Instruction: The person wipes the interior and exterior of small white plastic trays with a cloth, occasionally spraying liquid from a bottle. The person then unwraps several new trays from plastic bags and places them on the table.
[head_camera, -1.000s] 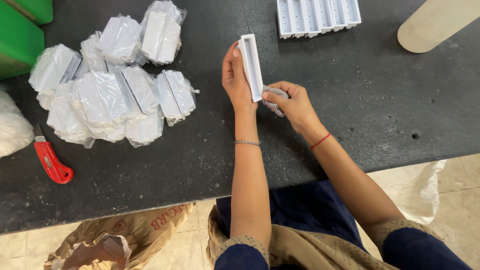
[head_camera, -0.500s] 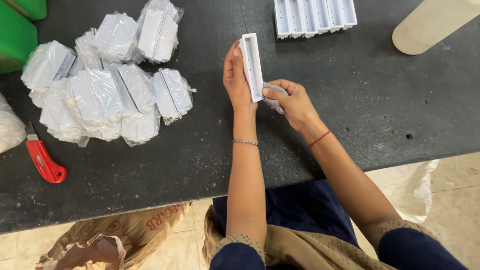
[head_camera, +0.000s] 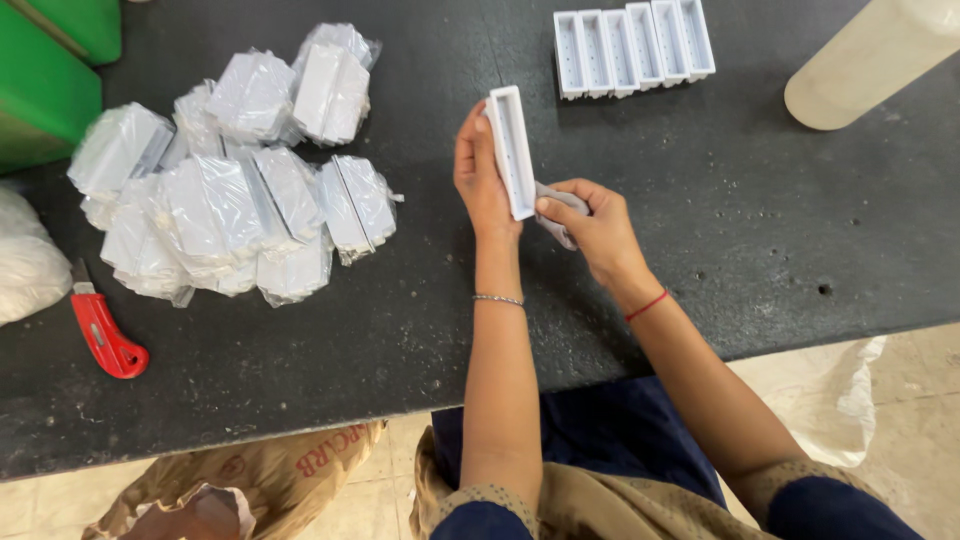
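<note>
My left hand (head_camera: 478, 170) holds a long white plastic tray-shaped part (head_camera: 511, 150) upright on its edge above the black table (head_camera: 400, 320). My right hand (head_camera: 595, 225) grips a small grey cloth (head_camera: 562, 205) and presses it against the lower end of the part. Both hands meet over the middle of the table.
A pile of white parts wrapped in clear plastic bags (head_camera: 235, 190) lies at the left. A row of several bare white parts (head_camera: 632, 48) stands at the back. A red utility knife (head_camera: 105, 335), green bins (head_camera: 45, 75), a cream cylinder (head_camera: 870, 60) and a brown sack (head_camera: 260, 480) are around.
The hands and part stay much the same; my right hand with the cloth has shifted slightly along the part's lower end.
</note>
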